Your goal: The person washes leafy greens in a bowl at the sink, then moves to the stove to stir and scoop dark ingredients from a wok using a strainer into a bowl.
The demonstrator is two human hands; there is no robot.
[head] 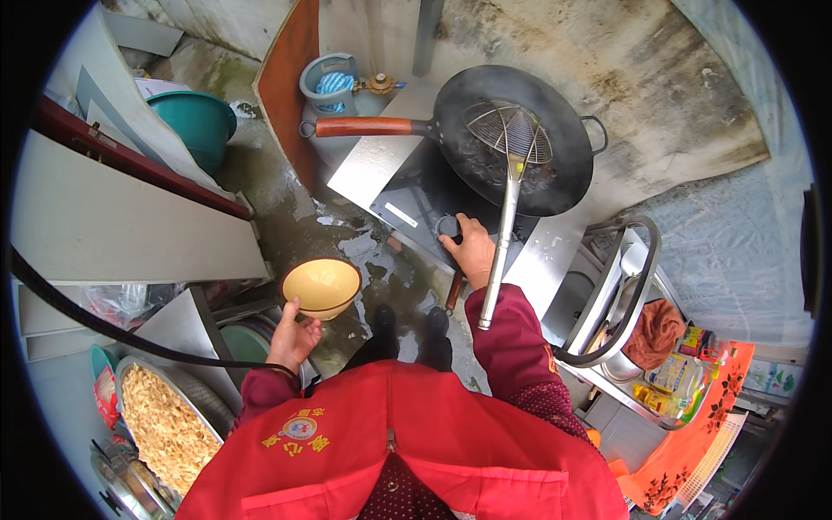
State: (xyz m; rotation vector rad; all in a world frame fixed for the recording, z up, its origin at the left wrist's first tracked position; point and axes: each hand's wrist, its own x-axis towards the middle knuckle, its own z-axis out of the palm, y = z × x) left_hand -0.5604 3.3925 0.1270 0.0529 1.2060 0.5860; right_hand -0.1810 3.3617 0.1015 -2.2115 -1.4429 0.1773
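My left hand (pixel 295 333) holds a yellow bowl (pixel 321 286) with a dark rim by its near edge, over the wet floor. On the control knob (pixel 448 226) of a gas stove, the fingers of my right hand (pixel 473 250) rest. Behind the stove's front, a black wok (pixel 572 166) with a wooden handle (pixel 364 127) holds dark, bubbling liquid and gives off steam. A wire skimmer (pixel 509 133) lies in the wok, its metal handle (pixel 499 260) reaching out over my right forearm.
A gas cylinder (pixel 328 71) with a regulator stands left of the stove. At lower right, a metal rack (pixel 640 227) holds utensils, a brown cloth (pixel 655 335) and bottles. A large basin (pixel 170 383) of pale flakes sits lower left. A green basin (pixel 195 127) stands upper left.
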